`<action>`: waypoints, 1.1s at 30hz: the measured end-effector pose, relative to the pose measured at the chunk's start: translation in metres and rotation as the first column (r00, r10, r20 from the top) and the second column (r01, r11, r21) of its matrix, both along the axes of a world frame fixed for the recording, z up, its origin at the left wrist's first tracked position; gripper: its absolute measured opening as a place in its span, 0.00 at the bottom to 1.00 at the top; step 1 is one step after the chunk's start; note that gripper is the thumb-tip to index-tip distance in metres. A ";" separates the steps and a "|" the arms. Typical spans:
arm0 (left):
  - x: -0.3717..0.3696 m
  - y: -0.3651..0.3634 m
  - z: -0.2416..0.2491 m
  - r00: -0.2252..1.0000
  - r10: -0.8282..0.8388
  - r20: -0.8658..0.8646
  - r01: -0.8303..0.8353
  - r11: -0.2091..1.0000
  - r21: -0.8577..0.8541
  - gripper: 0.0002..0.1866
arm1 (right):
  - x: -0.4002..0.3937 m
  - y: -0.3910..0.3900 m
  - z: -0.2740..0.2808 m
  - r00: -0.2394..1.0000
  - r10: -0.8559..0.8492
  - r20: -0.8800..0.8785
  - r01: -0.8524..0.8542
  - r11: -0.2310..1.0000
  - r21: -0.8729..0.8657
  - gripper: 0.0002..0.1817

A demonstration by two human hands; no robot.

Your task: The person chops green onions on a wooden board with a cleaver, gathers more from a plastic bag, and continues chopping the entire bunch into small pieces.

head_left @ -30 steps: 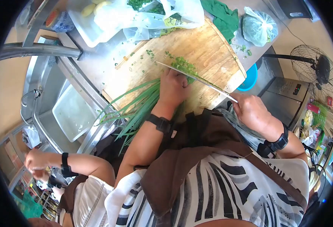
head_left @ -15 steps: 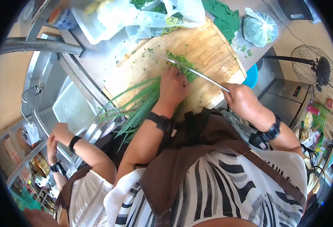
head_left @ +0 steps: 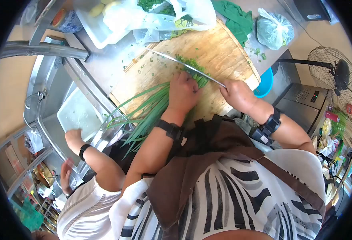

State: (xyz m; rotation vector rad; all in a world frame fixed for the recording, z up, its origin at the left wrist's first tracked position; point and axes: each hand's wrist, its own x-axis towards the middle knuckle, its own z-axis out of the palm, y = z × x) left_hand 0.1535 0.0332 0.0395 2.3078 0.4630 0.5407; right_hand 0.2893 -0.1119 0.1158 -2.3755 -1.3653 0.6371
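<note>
My left hand (head_left: pixel 182 91) is closed round a bunch of spring onions (head_left: pixel 148 105) and presses it on the wooden cutting board (head_left: pixel 228 52). The long green leaves fan out to the lower left, past the board's edge. In my right hand (head_left: pixel 240 96) is the handle of a long knife (head_left: pixel 200 72). Its blade slants up and left, right beside the fingers of my left hand, over the bunch's cut end. Chopped spring onion (head_left: pixel 190 63) lies in a small heap behind the blade, with loose bits scattered over the board.
A co-worker's hand (head_left: pixel 75 138) is near the metal sink (head_left: pixel 48 120) on the left. At the back are a white tray (head_left: pixel 90 30), a plastic bag (head_left: pixel 176 18) with chopped greens, a green cloth (head_left: pixel 236 20) and a tied bag (head_left: pixel 275 29). A blue basin (head_left: pixel 266 82) stands at right.
My right hand and the knife have shifted left and slightly down, the blade reaching further across the board. My left hand stays nearly still. The co-worker's hands have moved apart.
</note>
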 end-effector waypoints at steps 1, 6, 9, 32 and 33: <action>0.003 0.001 0.000 1.000 0.008 -0.015 -0.008 1.000 -0.002 0.12 | 0.005 -0.003 0.005 1.000 0.003 0.013 -0.003 1.000 0.007 0.10; 0.003 0.001 -0.013 0.999 0.010 0.054 -0.011 1.000 0.006 0.13 | -0.002 -0.033 0.073 0.999 -0.005 -0.036 -0.002 0.984 -0.179 0.08; 0.003 0.002 -0.012 0.994 0.012 0.106 -0.013 1.000 0.015 0.13 | -0.005 -0.042 0.082 0.999 0.017 -0.039 -0.027 0.958 -0.287 0.07; 0.001 0.000 -0.010 0.994 0.013 0.105 -0.011 1.000 -0.019 0.12 | -0.005 -0.031 0.067 0.999 0.040 -0.029 -0.047 0.943 -0.328 0.07; 0.000 -0.001 -0.009 0.995 0.009 0.097 -0.006 1.000 -0.024 0.12 | -0.006 -0.026 0.053 0.999 0.030 -0.027 -0.037 0.943 -0.332 0.07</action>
